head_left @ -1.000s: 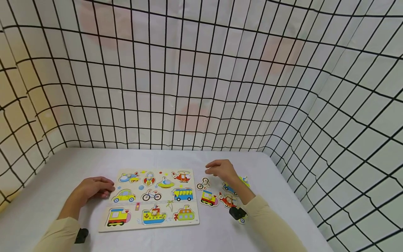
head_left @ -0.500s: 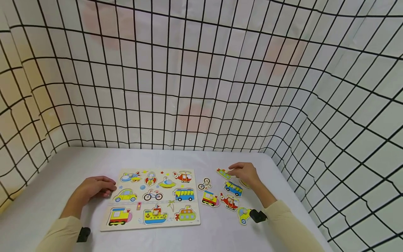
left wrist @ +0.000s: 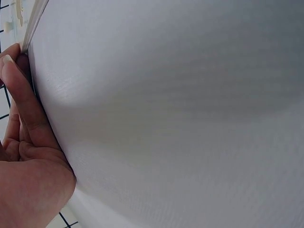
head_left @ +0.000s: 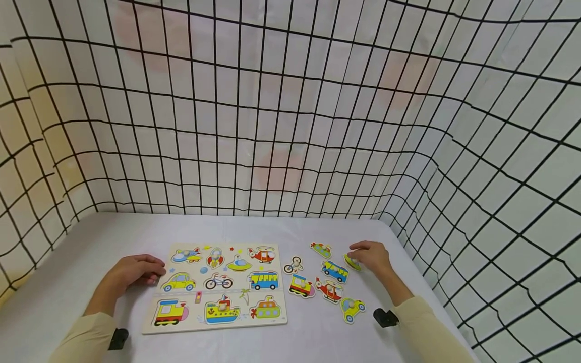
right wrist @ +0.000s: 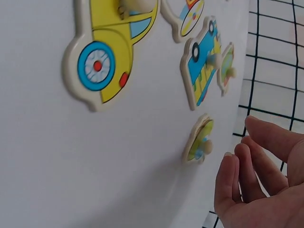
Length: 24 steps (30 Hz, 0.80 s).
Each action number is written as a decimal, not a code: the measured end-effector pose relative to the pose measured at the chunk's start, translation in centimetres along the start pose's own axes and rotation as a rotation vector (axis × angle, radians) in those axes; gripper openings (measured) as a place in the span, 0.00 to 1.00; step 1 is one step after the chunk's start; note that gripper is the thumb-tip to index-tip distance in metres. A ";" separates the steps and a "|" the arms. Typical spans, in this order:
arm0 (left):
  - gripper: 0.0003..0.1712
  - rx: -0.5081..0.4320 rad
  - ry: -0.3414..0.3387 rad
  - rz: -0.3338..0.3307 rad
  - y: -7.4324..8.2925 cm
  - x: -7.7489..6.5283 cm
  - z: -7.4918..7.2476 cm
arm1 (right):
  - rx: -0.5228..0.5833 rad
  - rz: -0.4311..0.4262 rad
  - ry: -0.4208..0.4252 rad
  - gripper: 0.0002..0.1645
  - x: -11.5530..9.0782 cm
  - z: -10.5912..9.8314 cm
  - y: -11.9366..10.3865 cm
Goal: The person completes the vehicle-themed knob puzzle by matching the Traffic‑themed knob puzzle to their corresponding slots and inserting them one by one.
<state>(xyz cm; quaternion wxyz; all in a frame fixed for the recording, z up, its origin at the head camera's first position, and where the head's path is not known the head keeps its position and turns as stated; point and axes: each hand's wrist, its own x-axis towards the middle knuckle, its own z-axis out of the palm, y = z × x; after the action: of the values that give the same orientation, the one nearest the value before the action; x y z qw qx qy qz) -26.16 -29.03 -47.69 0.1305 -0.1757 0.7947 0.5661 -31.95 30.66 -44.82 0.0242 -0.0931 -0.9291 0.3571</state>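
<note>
A wooden peg puzzle board (head_left: 197, 325) with pictured vehicles lies left of centre in the head view. My left hand (head_left: 136, 269) rests on the table with its fingertips right at the board's left edge; in the left wrist view its fingers (left wrist: 23, 92) reach the board's rim. My right hand (head_left: 373, 256) hovers at the right side, beside a green and yellow flying saucer piece (head_left: 351, 261). In the right wrist view its relaxed fingers (right wrist: 247, 178) hold nothing, and the flying saucer piece (right wrist: 200, 140) lies with its knob facing up from the table.
Several loose knobbed pieces lie right of the board: a bicycle (head_left: 294, 264), a train (head_left: 301, 286), a helicopter (head_left: 329, 290), a bus (head_left: 335, 271), a submarine (head_left: 321, 249) and a car (head_left: 352, 309). Black netting (head_left: 254, 166) over white sheeting stands around the table.
My right hand has moved right, from above the bicycle piece past the submarine piece to the flying saucer piece, uncovering the bus and car. My left hand has stayed at the board's edge.
</note>
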 end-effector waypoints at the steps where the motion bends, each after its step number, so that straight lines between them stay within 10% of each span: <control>1: 0.19 -0.002 -0.001 0.002 0.0 0.0 0.0 | 0.003 0.005 0.002 0.19 0.1 0.0 0.2; 24: 0.20 0.005 -0.001 0.007 0.2 -0.2 0.1 | 0.046 0.087 0.003 0.16 0.3 1.0 3.1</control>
<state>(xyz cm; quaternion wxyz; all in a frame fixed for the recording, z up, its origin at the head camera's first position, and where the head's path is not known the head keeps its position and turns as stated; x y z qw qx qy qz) -26.05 -28.85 -47.45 0.1290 -0.1723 0.7967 0.5647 -31.91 32.33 -47.60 0.0121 -0.1335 -0.9158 0.3787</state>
